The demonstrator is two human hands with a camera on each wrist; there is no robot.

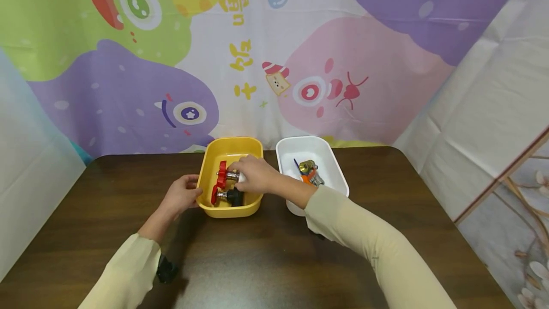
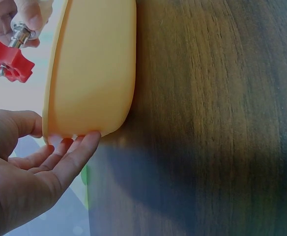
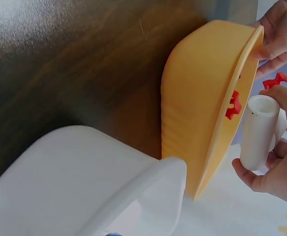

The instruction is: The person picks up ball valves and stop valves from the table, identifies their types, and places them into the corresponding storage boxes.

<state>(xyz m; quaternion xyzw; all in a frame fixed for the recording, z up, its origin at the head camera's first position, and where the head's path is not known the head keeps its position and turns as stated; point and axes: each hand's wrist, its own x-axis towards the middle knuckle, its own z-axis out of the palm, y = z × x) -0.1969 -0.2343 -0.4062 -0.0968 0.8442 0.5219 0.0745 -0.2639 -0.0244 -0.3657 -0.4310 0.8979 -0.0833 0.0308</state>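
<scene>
A yellow bin stands mid-table. Over it my right hand grips a valve with a red star handle, a metal stem and a white tubular body. A second valve, red-handled with a black body, lies in the bin's near end. My left hand rests against the bin's left wall; its fingers lie straight along the outside and the thumb sits by the rim.
A white bin stands just right of the yellow one and holds a brass fitting with blue and orange parts. Both sit on a dark wooden table against a cartoon-printed backdrop.
</scene>
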